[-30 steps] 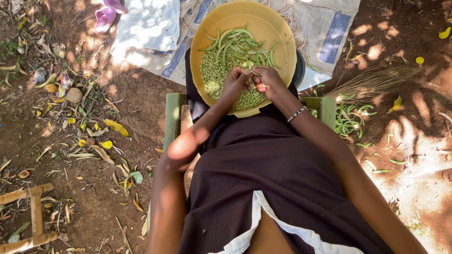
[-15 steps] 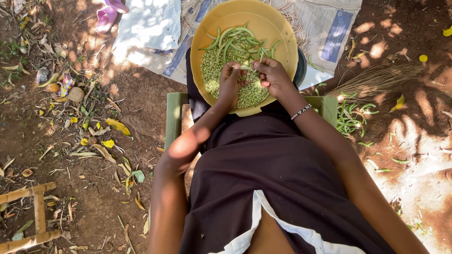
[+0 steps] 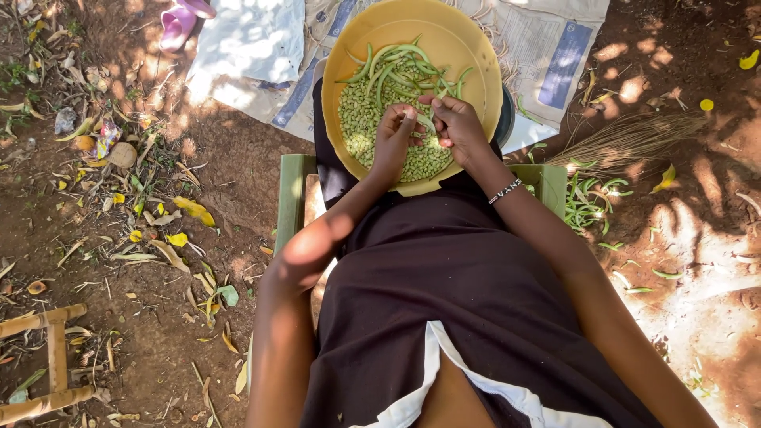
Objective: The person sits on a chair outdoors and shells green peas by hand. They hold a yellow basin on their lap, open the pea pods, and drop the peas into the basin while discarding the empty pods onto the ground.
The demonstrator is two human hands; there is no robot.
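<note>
Head view: my left hand (image 3: 394,135) and right hand (image 3: 458,127) pinch one slim green bean pod (image 3: 426,120) crosswise between them, above the round yellow plastic basin (image 3: 468,47).

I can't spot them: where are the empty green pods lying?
In the head view, the empty pods lie on the dirt at the person's right, beside the green seat and under the straw broom.

An outdoor yard of a home: bare red earth (image 3: 206,182) strewn with dry leaves (image 3: 170,238), dappled tree shade, a straw broom (image 3: 626,139) at right, spread sacks (image 3: 523,40) at top, pink sandals (image 3: 181,20) upper left.
</note>
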